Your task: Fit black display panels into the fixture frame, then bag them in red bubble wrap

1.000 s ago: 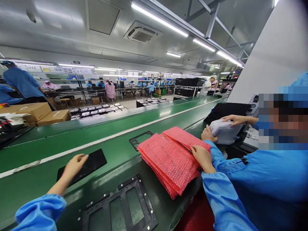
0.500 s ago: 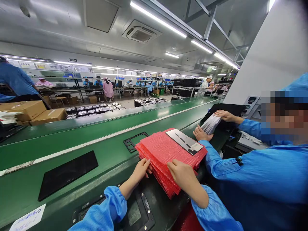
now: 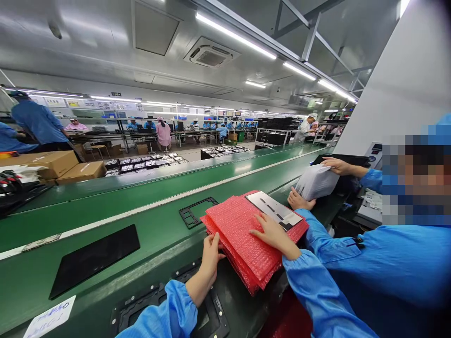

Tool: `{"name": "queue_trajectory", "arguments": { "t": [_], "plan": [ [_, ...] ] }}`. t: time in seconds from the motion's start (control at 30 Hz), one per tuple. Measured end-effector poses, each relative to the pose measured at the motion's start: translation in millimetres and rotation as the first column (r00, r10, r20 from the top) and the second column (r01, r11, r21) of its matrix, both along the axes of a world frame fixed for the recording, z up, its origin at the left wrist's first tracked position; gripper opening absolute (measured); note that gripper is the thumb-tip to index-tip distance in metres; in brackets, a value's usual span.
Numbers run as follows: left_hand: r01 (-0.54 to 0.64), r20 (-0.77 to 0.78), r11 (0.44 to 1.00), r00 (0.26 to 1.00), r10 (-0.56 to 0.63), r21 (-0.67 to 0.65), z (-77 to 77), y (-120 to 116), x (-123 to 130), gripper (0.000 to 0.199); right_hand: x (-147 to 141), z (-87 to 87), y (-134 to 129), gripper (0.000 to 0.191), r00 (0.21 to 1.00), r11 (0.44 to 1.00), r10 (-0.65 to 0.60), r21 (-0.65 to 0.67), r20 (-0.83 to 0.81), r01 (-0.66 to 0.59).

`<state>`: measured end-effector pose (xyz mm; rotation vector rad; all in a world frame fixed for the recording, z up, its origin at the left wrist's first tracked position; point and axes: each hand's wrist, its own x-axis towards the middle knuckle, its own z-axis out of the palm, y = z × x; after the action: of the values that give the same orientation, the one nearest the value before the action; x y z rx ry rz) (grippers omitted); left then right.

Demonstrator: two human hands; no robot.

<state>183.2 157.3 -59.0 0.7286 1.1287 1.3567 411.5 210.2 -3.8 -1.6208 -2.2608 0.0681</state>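
A stack of pink-red bubble bags (image 3: 239, 239) lies on the green conveyor belt (image 3: 105, 220). My left hand (image 3: 211, 258) grips the stack's near left edge. My right hand (image 3: 271, 234) rests flat on top, its fingertips close to a thin grey panel with dark strips (image 3: 275, 211). That panel lies on the stack's far corner. To the right, a co-worker's hands (image 3: 317, 180) hold a white pack of sheets (image 3: 317, 182) just beyond the stack.
A black sheet (image 3: 95, 260) and a black frame jig (image 3: 197, 212) lie on the belt left of the stack. Another jig (image 3: 207, 305) sits under my left forearm. A paper note (image 3: 49, 317) lies at the belt's near edge. Cartons and further workstations stand beyond the conveyor.
My left hand has moved right from the black sheet to the red stack. The grey panel now shows on top, and the co-worker's white pack has shifted.
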Motion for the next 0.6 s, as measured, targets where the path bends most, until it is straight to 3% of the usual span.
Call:
{"name": "queue_trajectory", "arguments": {
  "t": [0.07,0.13,0.37,0.5,0.6],
  "plan": [
    [-0.104,0.027,0.993,0.994,0.103,0.052,0.8,-4,3,0.046,1,-9.8,10,0.065,1.0,1.0,-0.009,-0.019,0.019,0.01],
    [-0.13,0.074,0.988,0.99,0.124,0.083,2.8,-5,6,0.051,2,-16.6,15,0.072,0.999,0.999,-0.024,-0.028,0.033,0.025],
    [0.156,0.296,0.987,0.942,-0.157,0.025,7.6,-2,13,0.042,-4,-16.3,11,0.085,0.998,0.998,-0.046,-0.03,0.048,0.048],
    [0.188,0.38,0.982,0.907,-0.18,0.017,4.7,3,11,0.034,-19,-16.7,0,0.082,0.998,0.999,-0.021,-0.023,0.053,0.022],
    [0.182,0.414,0.983,0.894,-0.172,0.015,3.1,4,9,0.029,-24,-17.4,-2,0.085,0.996,0.997,-0.071,-0.037,0.049,0.073]
  ]
}}
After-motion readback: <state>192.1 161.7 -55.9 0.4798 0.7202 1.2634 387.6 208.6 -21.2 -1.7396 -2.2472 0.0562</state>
